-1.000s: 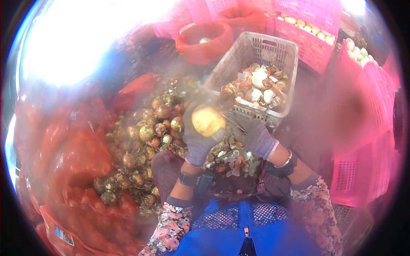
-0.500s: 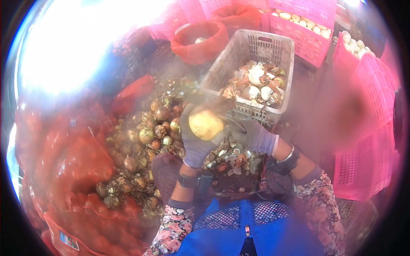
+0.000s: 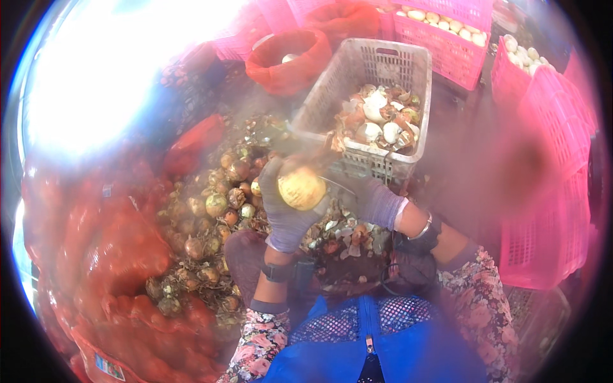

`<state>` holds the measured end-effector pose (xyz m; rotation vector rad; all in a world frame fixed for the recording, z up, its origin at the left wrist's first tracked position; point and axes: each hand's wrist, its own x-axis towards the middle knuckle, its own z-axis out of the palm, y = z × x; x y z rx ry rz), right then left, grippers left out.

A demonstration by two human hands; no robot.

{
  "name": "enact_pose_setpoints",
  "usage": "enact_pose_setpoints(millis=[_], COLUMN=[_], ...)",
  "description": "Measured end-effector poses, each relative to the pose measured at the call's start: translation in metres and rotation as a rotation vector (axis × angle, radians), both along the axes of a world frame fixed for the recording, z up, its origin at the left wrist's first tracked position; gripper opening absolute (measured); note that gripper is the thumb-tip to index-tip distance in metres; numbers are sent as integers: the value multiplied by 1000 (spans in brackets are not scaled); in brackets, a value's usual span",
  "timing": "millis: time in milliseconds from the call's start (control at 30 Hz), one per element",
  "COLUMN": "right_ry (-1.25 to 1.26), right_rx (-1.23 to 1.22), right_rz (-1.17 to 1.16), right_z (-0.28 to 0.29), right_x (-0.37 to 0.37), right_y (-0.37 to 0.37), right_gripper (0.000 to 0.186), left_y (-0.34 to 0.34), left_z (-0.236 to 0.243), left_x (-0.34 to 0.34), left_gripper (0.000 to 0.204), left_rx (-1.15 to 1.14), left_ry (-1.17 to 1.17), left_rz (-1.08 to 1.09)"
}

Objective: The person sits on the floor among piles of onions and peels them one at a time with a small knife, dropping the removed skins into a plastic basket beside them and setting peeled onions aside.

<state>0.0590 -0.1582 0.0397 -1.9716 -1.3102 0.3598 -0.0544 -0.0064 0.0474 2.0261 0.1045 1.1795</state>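
Note:
My gloved left hand (image 3: 285, 210) grips a pale yellow onion (image 3: 300, 188), partly peeled, near the middle of the view. My gloved right hand (image 3: 373, 203) is closed on a thin blade, probably a knife (image 3: 341, 186), at the onion's right side; the handle is hidden. Below the hands lie loose skins and scraps (image 3: 348, 239). A heap of unpeeled onions (image 3: 211, 223) spreads to the left. Just beyond my hands a grey plastic crate (image 3: 418, 76) holds skins and white onion pieces (image 3: 377, 112).
Red mesh sacks (image 3: 108, 249) fill the left side. Red tubs (image 3: 281, 73) stand at the back. Pink crates (image 3: 434, 60) with pale onions stand behind and along the right (image 3: 543, 236). A bright glare covers the upper left and haze blurs the right.
Both hands, with the onion and blade, have shifted slightly left in the view. The surrounding crates also appear a little higher and further left as the view moves. The grips look unchanged.

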Motion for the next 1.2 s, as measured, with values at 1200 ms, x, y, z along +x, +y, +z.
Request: enact_pose_setpoints(millis=[1200], right_ry=[-433], right_rx=[-300], right_rz=[-149], right_z=[17], right_x=[21], right_y=[7], right_gripper=[37], left_y=[-16], left_z=[-14], left_x=[-1], left_gripper=[69], left_rx=[-1299], left_ry=[147], left_rz=[-716])
